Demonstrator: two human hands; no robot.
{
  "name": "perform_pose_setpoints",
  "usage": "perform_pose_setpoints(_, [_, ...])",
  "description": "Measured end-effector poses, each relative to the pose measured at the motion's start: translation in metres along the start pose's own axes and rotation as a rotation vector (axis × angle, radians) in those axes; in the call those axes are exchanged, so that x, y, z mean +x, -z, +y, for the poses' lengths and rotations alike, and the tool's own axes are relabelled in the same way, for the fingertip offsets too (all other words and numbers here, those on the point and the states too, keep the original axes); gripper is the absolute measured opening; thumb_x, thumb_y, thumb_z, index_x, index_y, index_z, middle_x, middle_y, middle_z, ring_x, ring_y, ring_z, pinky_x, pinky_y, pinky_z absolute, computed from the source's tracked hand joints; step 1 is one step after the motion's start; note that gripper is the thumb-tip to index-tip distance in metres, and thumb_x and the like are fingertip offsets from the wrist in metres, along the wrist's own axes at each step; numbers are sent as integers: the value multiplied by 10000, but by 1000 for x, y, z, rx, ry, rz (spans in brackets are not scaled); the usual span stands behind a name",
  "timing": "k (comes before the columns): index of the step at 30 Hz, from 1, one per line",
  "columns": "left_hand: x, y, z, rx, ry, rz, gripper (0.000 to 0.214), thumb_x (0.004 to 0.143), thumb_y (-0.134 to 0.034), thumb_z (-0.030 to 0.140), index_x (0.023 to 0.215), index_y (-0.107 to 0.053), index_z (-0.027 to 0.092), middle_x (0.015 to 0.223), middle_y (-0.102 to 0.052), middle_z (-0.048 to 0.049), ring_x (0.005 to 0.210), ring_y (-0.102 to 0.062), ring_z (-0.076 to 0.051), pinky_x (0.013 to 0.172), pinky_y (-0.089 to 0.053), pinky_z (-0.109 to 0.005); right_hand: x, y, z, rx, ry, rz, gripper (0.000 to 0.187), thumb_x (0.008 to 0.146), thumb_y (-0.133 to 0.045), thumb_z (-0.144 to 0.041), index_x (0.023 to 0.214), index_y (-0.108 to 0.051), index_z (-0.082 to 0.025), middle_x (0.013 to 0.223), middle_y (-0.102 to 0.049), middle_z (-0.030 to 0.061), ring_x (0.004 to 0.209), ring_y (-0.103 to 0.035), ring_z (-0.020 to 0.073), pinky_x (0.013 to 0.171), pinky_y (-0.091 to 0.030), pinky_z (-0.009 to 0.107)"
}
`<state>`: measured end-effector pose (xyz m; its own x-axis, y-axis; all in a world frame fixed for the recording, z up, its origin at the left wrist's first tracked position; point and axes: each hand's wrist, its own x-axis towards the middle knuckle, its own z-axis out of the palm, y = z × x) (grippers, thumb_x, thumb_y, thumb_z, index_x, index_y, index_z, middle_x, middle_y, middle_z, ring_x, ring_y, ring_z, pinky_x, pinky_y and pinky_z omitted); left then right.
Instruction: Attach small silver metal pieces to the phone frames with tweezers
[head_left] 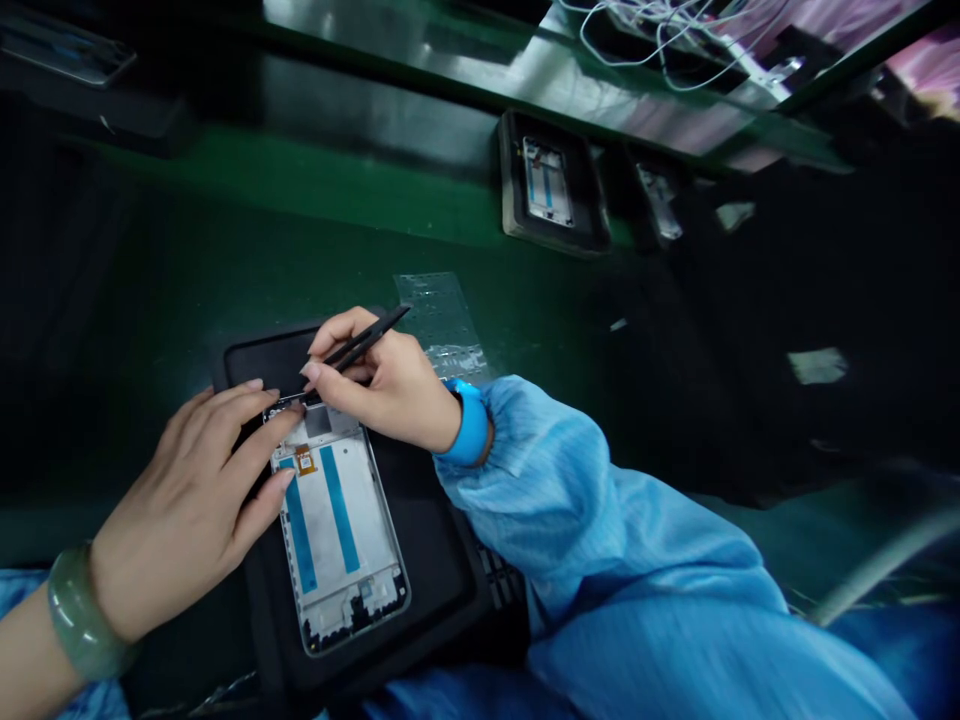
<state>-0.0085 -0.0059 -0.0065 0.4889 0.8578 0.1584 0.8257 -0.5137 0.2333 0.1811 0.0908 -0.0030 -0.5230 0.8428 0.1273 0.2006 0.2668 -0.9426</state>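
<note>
A phone frame [319, 520] with two blue strips and a small orange flex connector [305, 460] lies in a black tray [431, 540]. My left hand [191, 490] rests over the frame's upper left edge, its fingers stretched out and touching the top end. In my right hand [390, 385] are black tweezers [360, 345], pinched between thumb and fingers and slanting up to the right. Their tips point at the frame's top edge beside my left fingertips. Whether the tips grip anything is too small to tell.
A clear plastic sheet [442, 315] lies just beyond my right hand. Farther back, another black tray [510, 215] holds a similar phone frame [549, 180]. White cables [660, 35] hang at the upper right. Dark trays [90, 110] stand at the far left.
</note>
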Motion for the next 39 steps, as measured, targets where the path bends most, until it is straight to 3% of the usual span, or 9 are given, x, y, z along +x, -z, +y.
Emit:
perform_pose_setpoints(14, [-1, -1, -1, -14, 4, -1, 440, 889, -445, 315, 1303, -407, 170, 1257, -445, -149, 1236, -403, -314, 1036, -361, -532, -3, -6, -5, -257, 205, 21, 71, 858, -516, -239, 873, -527, -170, 871, -619, 6, 702, -600, 83, 653, -498, 195])
perform_pose_setpoints(19, [-1, -1, -2, -21, 3, -4, 414, 892, -439, 321, 1271, -434, 155, 1248, -450, -153, 1247, -396, -315, 1044, -353, -535, -5, -7, -10, -432, 284, -44, 64, 862, -482, -168, 868, -545, -176, 851, -632, 11, 789, -611, 114, 707, -482, 229])
perform_pose_setpoints(22, [-2, -1, -1, -27, 18, -6, 429, 894, -437, 319, 1300, -415, 183, 1263, -453, -138, 1260, -394, -307, 1048, -356, -530, -4, -4, -7, -311, 213, -4, 50, 862, -526, -225, 855, -542, -177, 858, -627, 7, 745, -610, 97, 701, -494, 214])
perform_pose_setpoints(27, [-1, -2, -1, -31, 14, -2, 440, 896, -447, 306, 1318, -399, 192, 1272, -450, -135, 1271, -386, -297, 1057, -351, -525, -2, -1, -2, -139, 87, 15, 182, 840, -595, -354, 847, -552, -177, 831, -623, 1, 683, -613, 90, 640, -512, 197])
perform_pose_setpoints(35, [-1, -1, -1, -11, -6, 12, 421, 897, -448, 298, 1288, -426, 144, 1222, -459, -149, 1248, -393, -305, 1046, -357, -533, -4, -8, -4, -342, 272, -4, 113, 871, -561, -273, 876, -578, -161, 879, -649, 18, 782, -630, 116, 713, -500, 221])
perform_pose_setpoints(39, [0, -1, -1, -24, 1, 0, 441, 895, -451, 293, 1312, -403, 156, 1231, -457, -147, 1254, -388, -304, 1045, -359, -531, -3, -7, -3, -283, 266, 14, 135, 878, -555, -290, 864, -573, -157, 866, -642, 12, 725, -621, 91, 680, -498, 192])
